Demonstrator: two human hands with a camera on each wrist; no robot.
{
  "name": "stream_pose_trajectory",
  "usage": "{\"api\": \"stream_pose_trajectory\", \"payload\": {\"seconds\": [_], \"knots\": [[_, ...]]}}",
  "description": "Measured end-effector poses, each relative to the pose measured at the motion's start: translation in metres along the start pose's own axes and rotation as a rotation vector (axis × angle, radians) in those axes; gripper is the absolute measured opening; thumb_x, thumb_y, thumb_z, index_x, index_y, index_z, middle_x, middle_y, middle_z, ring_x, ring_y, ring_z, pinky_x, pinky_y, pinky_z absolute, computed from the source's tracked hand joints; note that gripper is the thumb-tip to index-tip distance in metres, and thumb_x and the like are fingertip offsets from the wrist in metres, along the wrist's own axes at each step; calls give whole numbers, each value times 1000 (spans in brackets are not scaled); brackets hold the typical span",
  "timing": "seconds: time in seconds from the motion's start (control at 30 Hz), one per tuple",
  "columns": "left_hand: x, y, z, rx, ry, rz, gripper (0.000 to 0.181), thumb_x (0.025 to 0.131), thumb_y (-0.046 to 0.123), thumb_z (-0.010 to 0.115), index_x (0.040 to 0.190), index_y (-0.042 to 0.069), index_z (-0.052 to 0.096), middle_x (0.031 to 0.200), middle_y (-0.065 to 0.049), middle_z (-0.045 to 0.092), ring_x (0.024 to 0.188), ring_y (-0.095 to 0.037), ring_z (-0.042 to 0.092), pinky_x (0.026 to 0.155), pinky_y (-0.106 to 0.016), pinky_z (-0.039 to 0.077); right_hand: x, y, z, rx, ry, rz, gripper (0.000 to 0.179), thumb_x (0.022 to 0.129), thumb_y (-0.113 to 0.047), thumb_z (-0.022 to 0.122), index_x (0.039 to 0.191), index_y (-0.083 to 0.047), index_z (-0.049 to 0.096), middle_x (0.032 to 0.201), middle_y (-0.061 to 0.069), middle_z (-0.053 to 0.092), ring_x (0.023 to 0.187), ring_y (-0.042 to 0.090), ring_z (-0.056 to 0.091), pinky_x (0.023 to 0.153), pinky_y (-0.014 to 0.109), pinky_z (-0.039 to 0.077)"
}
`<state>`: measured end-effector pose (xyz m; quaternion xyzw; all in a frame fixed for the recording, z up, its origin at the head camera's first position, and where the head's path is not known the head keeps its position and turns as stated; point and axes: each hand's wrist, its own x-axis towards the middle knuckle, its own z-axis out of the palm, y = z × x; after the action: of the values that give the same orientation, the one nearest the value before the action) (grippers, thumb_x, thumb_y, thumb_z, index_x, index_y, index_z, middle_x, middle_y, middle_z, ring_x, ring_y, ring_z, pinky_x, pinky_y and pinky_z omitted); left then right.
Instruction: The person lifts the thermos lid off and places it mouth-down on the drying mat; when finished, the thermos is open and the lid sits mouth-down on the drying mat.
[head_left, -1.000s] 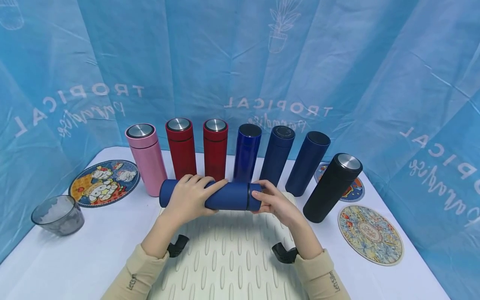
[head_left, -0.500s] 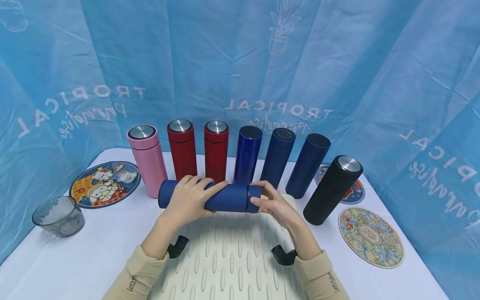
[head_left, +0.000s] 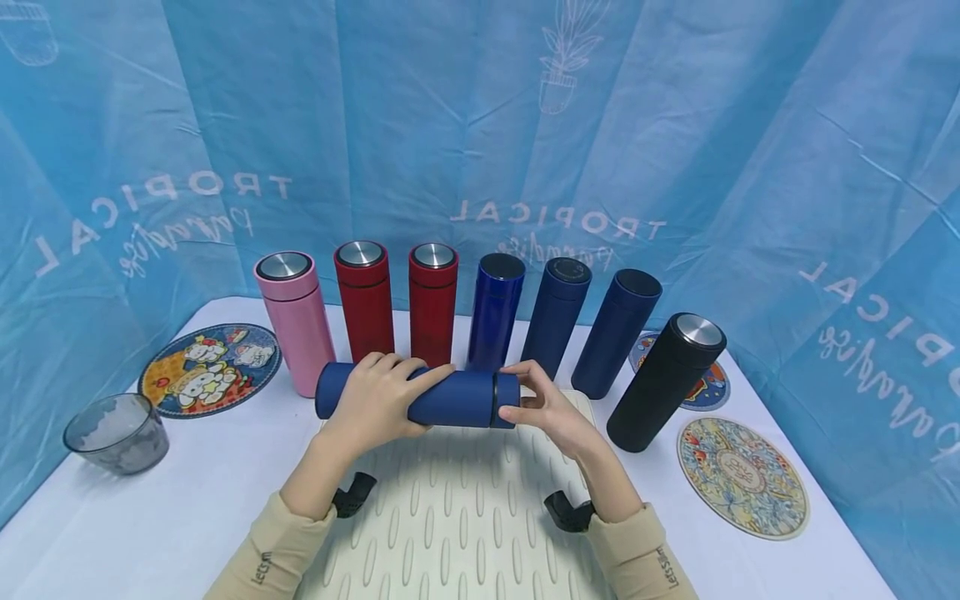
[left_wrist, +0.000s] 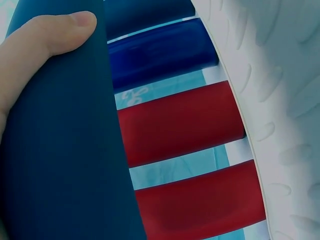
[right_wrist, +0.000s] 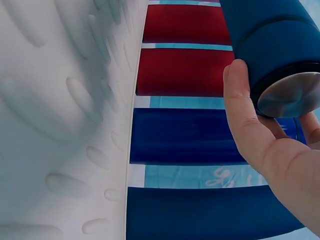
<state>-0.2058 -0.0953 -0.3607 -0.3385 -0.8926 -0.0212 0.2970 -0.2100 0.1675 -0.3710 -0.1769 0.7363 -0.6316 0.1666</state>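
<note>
A dark blue thermos bottle [head_left: 453, 398] lies sideways in the air over a cream textured mat [head_left: 450, 517]. My left hand [head_left: 378, 396] wraps around its body from above, the thumb stretched along the near side in the left wrist view. At the right end, my right hand [head_left: 553, 415] grips the blue lid [right_wrist: 277, 44] between thumb and fingers. A round, shiny metal cap end [right_wrist: 292, 95] shows in the right wrist view. A thin dark ring separates lid from body, and the lid sits on the bottle.
Behind stand a pink thermos [head_left: 300, 337], two red ones [head_left: 366, 312], several blue ones [head_left: 555, 321] and a black one [head_left: 660, 392]. A grey glass bowl [head_left: 120, 437] and a cartoon placemat [head_left: 210, 371] are at left, a floral round mat [head_left: 742, 475] at right. A blue curtain [head_left: 420, 108] hangs behind.
The right-hand fingers have shifted slightly around the lid. The bottle has moved a touch left, still level. Small downward shift of the whole scene in the head view.
</note>
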Motion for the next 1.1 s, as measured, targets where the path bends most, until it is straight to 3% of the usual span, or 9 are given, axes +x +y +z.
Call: {"api": "stream_pose_trajectory", "payload": {"seconds": [0.37, 0.77, 0.93, 1.03, 1.1], "knots": [[-1, -1, 2, -60, -59, -52, 82, 51, 49, 84, 126, 27, 57, 101, -6, 67, 89, -28, 61, 81, -45, 48, -1, 0, 0, -63, -10, -59, 60, 79, -9, 69, 129, -11, 35, 134, 16, 33, 109, 35, 47, 87, 40, 47], [-1, -1, -1, -92, -105, -81, 81, 53, 48, 84, 126, 27, 56, 101, -5, 66, 88, -26, 61, 79, -45, 48, -1, 2, 1, -128, -12, -132, 62, 76, -6, 73, 127, -13, 38, 135, 13, 32, 115, 34, 44, 96, 50, 39], [0, -2, -4, -77, -86, -77, 82, 54, 50, 82, 128, 28, 55, 103, -5, 65, 90, -26, 61, 81, -44, 48, -2, 0, -2, -153, -21, -95, 72, 80, -19, 72, 137, -23, 29, 142, 10, 24, 119, 34, 43, 95, 48, 41], [1, -2, -4, -50, -63, -58, 81, 55, 51, 82, 128, 28, 55, 103, -5, 65, 90, -26, 61, 80, -44, 48, -2, 1, -6, -139, -26, -23, 65, 90, -35, 58, 142, -25, 21, 140, 15, 26, 113, 32, 48, 91, 43, 45], [1, -2, -4, -40, -53, -50, 81, 54, 51, 82, 127, 28, 55, 103, -6, 65, 90, -26, 61, 80, -44, 48, -1, 3, -9, -119, -7, 44, 59, 93, -47, 46, 141, -22, 23, 131, 19, 37, 103, 31, 55, 85, 41, 49]]}}
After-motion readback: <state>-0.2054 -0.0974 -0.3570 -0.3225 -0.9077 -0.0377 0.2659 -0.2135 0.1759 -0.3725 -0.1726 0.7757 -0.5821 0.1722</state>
